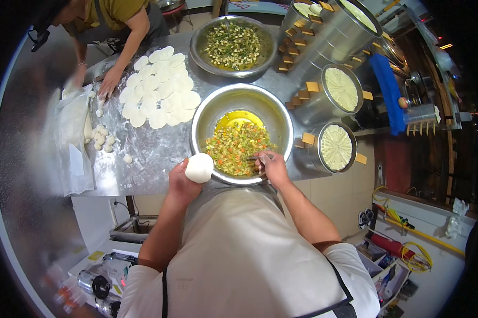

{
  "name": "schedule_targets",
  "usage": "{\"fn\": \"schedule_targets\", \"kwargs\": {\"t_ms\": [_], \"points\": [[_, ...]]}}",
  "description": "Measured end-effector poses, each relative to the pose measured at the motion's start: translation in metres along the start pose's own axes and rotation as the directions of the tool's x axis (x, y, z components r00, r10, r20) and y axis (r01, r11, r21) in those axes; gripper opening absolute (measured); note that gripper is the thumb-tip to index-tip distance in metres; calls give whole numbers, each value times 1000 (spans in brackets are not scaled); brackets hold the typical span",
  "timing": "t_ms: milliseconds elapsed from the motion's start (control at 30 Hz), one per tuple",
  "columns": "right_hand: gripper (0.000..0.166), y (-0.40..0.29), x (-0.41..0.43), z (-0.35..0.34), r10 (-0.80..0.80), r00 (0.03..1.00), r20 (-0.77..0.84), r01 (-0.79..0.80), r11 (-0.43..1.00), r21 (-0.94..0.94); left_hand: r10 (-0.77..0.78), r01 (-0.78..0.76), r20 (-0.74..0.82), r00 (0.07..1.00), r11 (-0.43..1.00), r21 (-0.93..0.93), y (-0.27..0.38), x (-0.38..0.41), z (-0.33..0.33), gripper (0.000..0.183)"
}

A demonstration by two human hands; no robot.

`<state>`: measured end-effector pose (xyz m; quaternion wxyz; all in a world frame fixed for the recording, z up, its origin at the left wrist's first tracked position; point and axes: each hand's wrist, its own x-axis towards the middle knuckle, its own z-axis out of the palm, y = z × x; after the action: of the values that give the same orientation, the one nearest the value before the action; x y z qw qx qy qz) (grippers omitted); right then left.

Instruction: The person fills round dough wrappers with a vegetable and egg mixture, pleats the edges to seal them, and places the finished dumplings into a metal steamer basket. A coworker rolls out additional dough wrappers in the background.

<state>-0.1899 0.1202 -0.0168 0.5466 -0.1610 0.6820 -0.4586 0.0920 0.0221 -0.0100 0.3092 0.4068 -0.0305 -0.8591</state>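
A round dough wrapper (199, 168) lies flat across my left hand (184, 183), just outside the near left rim of a large steel bowl (243, 89). Chopped vegetable filling (239, 147), with orange and green bits, fills the near part of that bowl, and yellow oil pools behind it. My right hand (274, 169) grips the handle of a metal utensil (255, 158) over the filling; its working end is hidden in the mix. Many flat dough wrappers (159, 89) overlap on the floured steel table (155, 159) to the left of the bowl.
A second steel bowl (233, 43) of green filling stands behind. Lined steamers with wooden handles (341, 89) (336, 147) line the right side. At the far left, a co-worker's hand (111, 81) rests on the table near small dough pieces (103, 138) and a plastic sheet (74, 139).
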Motion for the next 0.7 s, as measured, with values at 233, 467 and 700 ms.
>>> {"fn": "schedule_targets", "kwargs": {"t_ms": [233, 467, 700], "points": [[22, -6, -6, -5, -30, 997, -69, 48, 962, 268, 215, -366, 324, 921, 759, 538, -8, 27, 1, 54], [24, -43, -26, 4, -189, 974, -123, 218, 931, 294, 31, -20, 85, 996, 992, -128, -28, 67, 52, 49], [25, -25, -35, 22, -840, 419, 345, 788, 148, -598, 113, -78, 123, 986, 963, -257, -29, 63, 126, 54]]}}
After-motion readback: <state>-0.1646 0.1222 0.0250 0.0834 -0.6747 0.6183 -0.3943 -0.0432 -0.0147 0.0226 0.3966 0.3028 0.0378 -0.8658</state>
